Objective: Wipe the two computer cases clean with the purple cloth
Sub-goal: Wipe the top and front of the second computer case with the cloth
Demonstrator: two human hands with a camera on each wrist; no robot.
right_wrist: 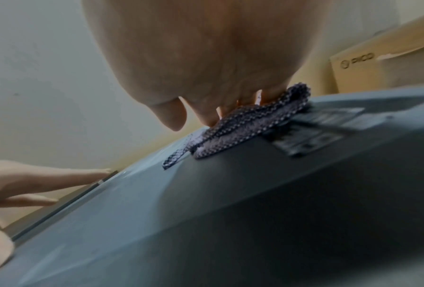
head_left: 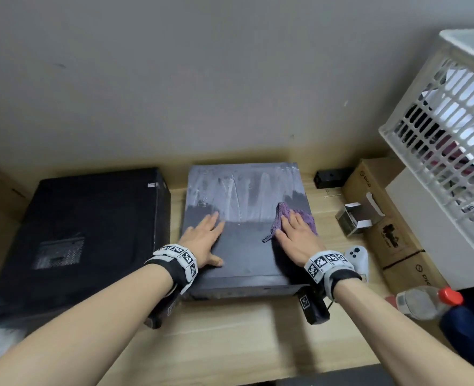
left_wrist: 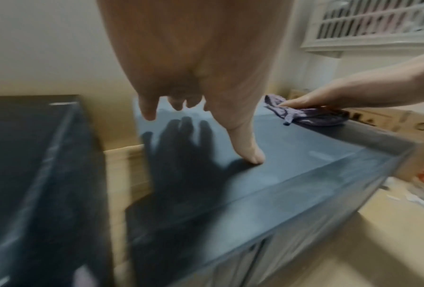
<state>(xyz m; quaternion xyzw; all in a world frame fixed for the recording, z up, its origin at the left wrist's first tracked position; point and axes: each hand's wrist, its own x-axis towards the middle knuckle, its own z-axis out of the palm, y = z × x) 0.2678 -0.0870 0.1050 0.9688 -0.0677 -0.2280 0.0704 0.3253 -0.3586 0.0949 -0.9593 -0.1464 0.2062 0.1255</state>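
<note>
Head view shows the purple cloth (head_left: 299, 218) pressed flat under the right hand's (head_left: 294, 238) straight fingers near the right case's (head_left: 244, 246) right edge, left hand (head_left: 205, 240) spread flat opposite, "PICO"-printed cardboard box (head_left: 369, 185) nearby.

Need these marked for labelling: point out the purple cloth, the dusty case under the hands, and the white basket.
purple cloth (head_left: 308, 218), head view, fold beside the fingers.
dusty case (head_left: 244, 190), head view, streaked far top.
white basket (head_left: 453, 151), head view, slatted side wall.

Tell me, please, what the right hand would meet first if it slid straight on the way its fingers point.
Probably nothing but the dusty far part of the computer case top; beyond its far edge stands the wall. The right hand presses the purple cloth.
</note>
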